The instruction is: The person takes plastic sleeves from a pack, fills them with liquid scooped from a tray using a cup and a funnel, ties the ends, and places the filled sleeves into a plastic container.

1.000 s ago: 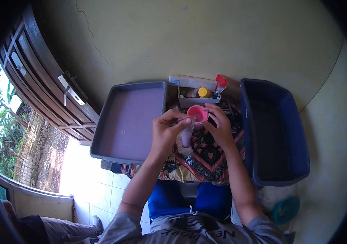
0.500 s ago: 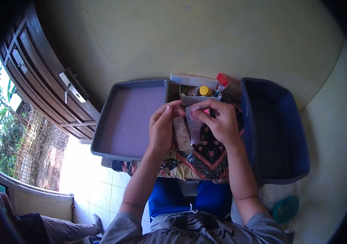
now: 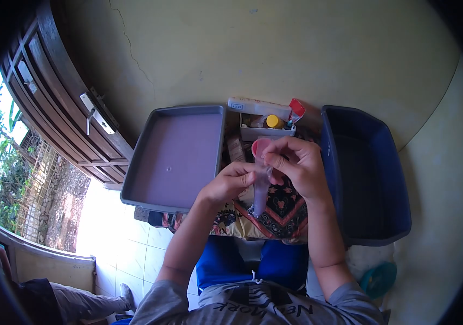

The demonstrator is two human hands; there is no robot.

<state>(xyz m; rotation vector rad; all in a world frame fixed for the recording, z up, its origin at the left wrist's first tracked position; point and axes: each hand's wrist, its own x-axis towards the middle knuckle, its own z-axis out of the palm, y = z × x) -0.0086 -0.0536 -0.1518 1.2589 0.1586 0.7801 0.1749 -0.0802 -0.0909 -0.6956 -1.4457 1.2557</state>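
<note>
1. Patterned cloth (image 3: pixel 285 214): spread beneath the work.
2. Plastic bag (image 3: pixel 262 189): hangs above it, likely so the purple liquid (image 3: pixel 259 207) stays low.
3. Left hand (image 3: pixel 225 185), right hand (image 3: pixel 303 168): both pinching the bag's upper part.

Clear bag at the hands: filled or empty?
Filled, at least in its lower part: the clear bag hangs with purple contents showing below the left hand and right hand.

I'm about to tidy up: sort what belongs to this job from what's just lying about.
Likely part of the job:
- plastic bag holding purple liquid
- pink cup
- grey tray of similar purple liquid

Apparently just lying about:
- open box with a yellow cap showing
- teal object on the floor
- dark blue tub, use unclear
</note>
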